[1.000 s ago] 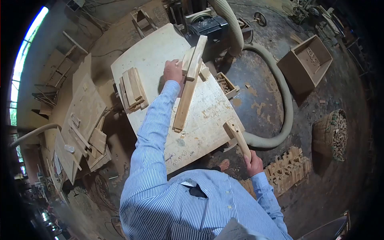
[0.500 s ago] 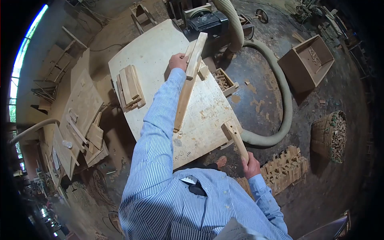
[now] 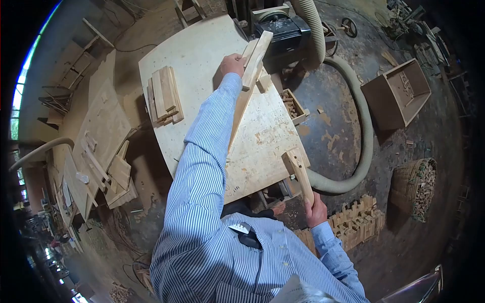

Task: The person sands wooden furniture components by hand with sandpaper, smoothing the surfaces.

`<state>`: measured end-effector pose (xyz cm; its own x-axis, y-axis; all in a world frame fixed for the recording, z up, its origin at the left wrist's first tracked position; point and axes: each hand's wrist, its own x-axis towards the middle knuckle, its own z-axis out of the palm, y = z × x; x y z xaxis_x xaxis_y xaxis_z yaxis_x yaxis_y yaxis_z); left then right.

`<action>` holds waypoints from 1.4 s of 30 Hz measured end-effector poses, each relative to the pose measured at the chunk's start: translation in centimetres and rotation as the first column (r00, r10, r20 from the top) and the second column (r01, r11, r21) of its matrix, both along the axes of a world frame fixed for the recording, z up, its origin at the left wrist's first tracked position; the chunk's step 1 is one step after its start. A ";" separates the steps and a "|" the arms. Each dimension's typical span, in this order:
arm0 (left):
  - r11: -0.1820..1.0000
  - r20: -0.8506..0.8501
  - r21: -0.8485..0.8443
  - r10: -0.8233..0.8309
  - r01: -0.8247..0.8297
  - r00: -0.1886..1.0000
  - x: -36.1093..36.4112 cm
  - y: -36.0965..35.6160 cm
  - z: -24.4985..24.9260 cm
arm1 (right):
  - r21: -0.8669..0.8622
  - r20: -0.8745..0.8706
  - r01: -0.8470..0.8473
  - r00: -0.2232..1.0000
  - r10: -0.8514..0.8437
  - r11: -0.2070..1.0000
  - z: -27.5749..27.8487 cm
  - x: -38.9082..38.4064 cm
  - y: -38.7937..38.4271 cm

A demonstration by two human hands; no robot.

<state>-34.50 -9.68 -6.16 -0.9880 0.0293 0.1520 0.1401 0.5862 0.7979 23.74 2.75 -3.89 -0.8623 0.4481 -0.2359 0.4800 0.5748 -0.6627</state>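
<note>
Moved nearer the motor [image 3: 289,34] with left hand [image 3: 232,65] against a board [image 3: 249,49], grip unclear, and right hand [image 3: 317,211] round a stiff, likely light stick [image 3: 303,182] by its end.

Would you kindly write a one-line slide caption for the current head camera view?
Left hand at a wooden strip on the table, right hand holding a curved wooden piece.
</note>
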 end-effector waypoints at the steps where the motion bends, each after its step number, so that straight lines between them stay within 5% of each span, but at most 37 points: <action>1: 1.000 -0.012 -0.008 -0.001 0.001 1.000 0.1 -0.1 0.1 | 0.006 -0.006 -0.002 1.000 0.002 1.000 -0.1 0.0 0.0; 20: 1.000 -0.046 -0.007 0.012 -0.013 0.999 1.0 -0.1 1.7 | 0.053 -0.033 0.054 0.998 -0.052 0.997 -3.2 0.4 -0.2; 34: 0.993 0.021 -0.114 -0.015 0.017 1.000 2.0 0.0 1.6 | 0.062 0.030 0.041 0.999 -0.043 0.997 0.1 0.1 -0.5; 37: 0.996 0.068 0.068 -0.056 0.051 0.996 2.4 -0.2 2.1 | 0.074 -0.031 0.038 0.999 -0.035 0.997 0.7 0.2 -0.7; 40: 0.999 0.015 -0.035 0.020 -0.020 1.000 2.3 0.1 3.3 | 0.026 -0.002 0.052 0.999 -0.052 0.998 1.9 0.1 -0.6; 42: 0.982 -0.285 -0.165 0.043 -0.093 0.957 1.7 -0.8 3.4 | -0.012 0.010 0.063 0.998 -0.063 0.998 2.7 0.1 -0.7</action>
